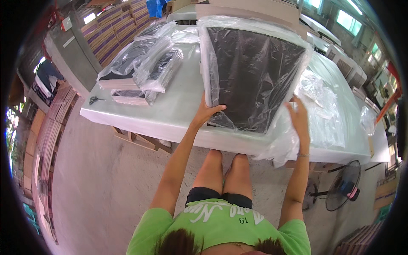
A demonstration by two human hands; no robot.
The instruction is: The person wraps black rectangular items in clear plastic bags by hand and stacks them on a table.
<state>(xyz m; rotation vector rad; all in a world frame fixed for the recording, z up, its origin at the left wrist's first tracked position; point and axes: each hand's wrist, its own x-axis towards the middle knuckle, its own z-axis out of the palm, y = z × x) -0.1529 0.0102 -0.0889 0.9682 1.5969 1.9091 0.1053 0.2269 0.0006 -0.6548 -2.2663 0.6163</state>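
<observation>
A large dark flat panel with a pale border [250,72], wrapped in clear plastic, lies tilted across the table in front of me. My left hand [209,112] grips its left edge near the lower corner, the thumb on top and the other fingers mostly hidden at the side. Beside the panel's right edge is my right hand [298,114], its thumb and fingers apart. Whether those fingertips touch the wrap, I cannot tell. Loose clear plastic [278,146] hangs over the table's front edge below the right hand.
Several wrapped panels [136,63] are stacked on the pale-covered table [170,119] at left, with scissors [95,100] near the corner. Clear plastic bags [323,114] lie at right. A black fan [343,187] stands at the table's right front. Stacked boards [46,140] line the left side.
</observation>
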